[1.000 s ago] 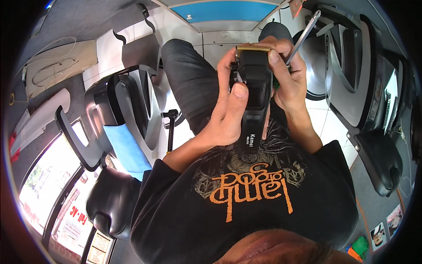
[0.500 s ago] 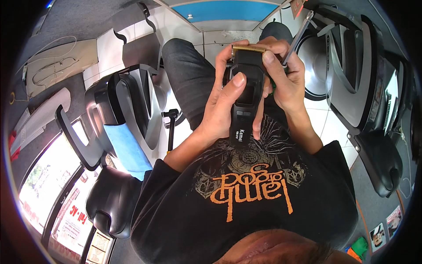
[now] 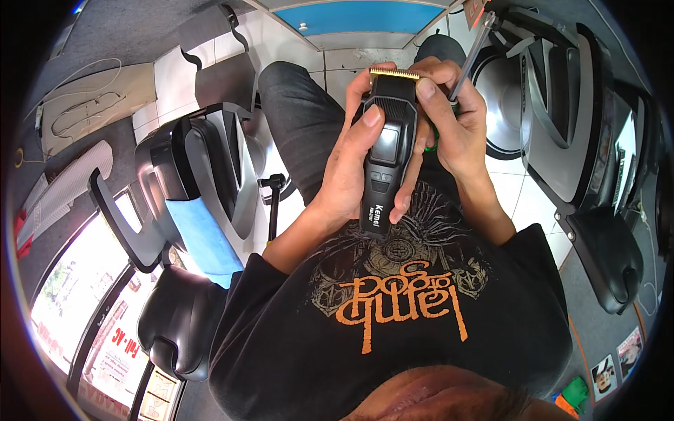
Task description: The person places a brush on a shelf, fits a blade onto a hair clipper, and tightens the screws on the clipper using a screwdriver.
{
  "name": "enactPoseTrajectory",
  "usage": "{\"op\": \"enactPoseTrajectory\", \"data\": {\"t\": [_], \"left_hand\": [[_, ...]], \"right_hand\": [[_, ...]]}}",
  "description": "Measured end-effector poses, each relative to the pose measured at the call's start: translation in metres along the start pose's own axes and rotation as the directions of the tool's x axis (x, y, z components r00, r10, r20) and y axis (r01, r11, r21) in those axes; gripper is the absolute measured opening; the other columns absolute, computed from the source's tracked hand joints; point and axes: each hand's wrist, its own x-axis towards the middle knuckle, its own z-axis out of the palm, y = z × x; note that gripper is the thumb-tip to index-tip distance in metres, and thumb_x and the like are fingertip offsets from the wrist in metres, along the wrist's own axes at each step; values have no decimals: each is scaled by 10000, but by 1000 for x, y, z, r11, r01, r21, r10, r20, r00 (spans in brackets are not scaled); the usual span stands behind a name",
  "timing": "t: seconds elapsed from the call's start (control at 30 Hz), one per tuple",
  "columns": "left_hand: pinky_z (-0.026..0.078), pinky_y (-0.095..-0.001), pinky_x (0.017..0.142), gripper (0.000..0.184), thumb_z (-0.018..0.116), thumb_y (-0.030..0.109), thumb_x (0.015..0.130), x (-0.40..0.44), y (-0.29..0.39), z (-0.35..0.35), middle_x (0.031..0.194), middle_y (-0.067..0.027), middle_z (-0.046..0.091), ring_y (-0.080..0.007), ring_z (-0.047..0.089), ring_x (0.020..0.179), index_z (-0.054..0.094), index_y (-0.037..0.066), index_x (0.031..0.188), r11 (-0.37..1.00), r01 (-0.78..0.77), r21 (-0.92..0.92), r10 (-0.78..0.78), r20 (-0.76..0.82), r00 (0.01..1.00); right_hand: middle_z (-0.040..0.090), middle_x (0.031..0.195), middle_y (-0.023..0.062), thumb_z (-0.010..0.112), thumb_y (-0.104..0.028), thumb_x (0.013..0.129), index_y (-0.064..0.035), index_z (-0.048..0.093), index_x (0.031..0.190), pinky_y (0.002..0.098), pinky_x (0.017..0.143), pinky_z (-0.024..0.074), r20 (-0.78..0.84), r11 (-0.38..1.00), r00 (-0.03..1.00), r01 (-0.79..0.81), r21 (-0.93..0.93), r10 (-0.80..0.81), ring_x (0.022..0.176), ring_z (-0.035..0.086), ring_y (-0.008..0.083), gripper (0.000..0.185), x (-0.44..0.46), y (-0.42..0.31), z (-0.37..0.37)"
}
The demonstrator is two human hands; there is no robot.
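Observation:
A black hair clipper [image 3: 386, 144] lies face up in front of my chest, its gold toothed blade [image 3: 394, 72] pointing away from me. My left hand [image 3: 345, 168] is wrapped round the clipper body, thumb on the front and fingers underneath. At the blade's right corner, the thumb of my right hand [image 3: 460, 130] presses against the clipper head. A screwdriver [image 3: 472, 63] is tucked in that same hand, its metal shaft slanting up and right. Its green handle shows only in part between the fingers and palm.
Black barber chairs stand on the left [image 3: 203, 161] and right [image 3: 562, 126]. A light blue cloth [image 3: 203, 238] hangs from the left one. Ahead, beyond my knees, is a cabinet with a blue panel [image 3: 358, 27]. A cable [image 3: 81, 109] lies at the far left.
The clipper has tilted, so its front panel and buttons now catch the light, and its lower end has swung slightly left. Both hands keep their hold.

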Motion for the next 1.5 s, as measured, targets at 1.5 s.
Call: {"op": "enactPoseTrajectory", "data": {"t": [1.5], "left_hand": [[563,-307,380,580,523,440,1096,4,8,-54,999,-207,455,-232,567,477,268,337,1606,703,392,-593,69,606,793]], "right_hand": [[606,840,51,578,-100,1037,-17,560,1161,280,694,456,176,975,983,-13,-221,53,753,574,135,150,11,-22,-49]]}}
